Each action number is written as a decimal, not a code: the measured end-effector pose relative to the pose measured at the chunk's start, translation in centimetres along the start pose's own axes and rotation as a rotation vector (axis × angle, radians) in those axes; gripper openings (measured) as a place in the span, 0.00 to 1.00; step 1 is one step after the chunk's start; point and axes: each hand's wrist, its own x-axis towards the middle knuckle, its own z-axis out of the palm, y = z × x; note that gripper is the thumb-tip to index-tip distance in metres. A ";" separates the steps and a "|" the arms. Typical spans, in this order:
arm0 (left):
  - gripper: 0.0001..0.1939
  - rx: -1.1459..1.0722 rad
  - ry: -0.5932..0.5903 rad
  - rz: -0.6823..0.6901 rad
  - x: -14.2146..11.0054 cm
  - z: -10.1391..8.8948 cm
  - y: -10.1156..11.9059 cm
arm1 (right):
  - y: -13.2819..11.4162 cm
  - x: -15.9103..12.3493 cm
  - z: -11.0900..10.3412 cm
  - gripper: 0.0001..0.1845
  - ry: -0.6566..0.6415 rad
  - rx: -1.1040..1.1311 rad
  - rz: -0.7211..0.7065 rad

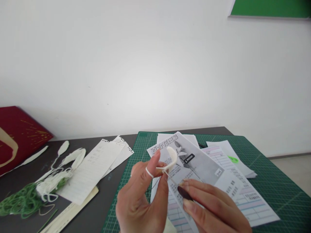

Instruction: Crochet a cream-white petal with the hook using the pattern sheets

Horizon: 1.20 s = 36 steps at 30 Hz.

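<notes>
My left hand [142, 197] is raised over the green cutting mat [272, 181], with white yarn looped round its index finger. Its thumb and fingers pinch a small white crocheted petal [171, 158]. My right hand [213, 208] sits just to the right, fingers closed on a crochet hook with a dark handle [184, 193]; the thin metal shaft runs up to the petal. Under both hands lie printed pattern sheets [206, 168] with grey pictures and tables.
On the dark table at left lie a heap of green yarn [21, 200], white yarn and finished white petals [70, 157], and lined paper notes [97, 165]. A dark red bag [19, 132] stands at the far left. A white wall rises behind the table.
</notes>
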 end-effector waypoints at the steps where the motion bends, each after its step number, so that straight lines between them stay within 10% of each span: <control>1: 0.30 -0.011 0.005 -0.007 0.0 0.0 0.1 | 0.0 0.0 0.1 0.09 0.005 0.003 -0.003; 15: 0.29 -0.178 -0.015 -0.113 -0.5 0.8 0.0 | 0.4 1.0 1.1 0.16 0.127 0.210 0.036; 28: 0.26 -0.612 -0.184 -0.864 2.4 -0.4 0.0 | 1.3 2.0 0.5 0.09 0.038 0.100 -0.149; 36: 0.27 -0.260 -0.099 -0.231 1.0 0.3 -0.3 | 0.1 0.5 1.7 0.09 0.131 -0.224 -0.175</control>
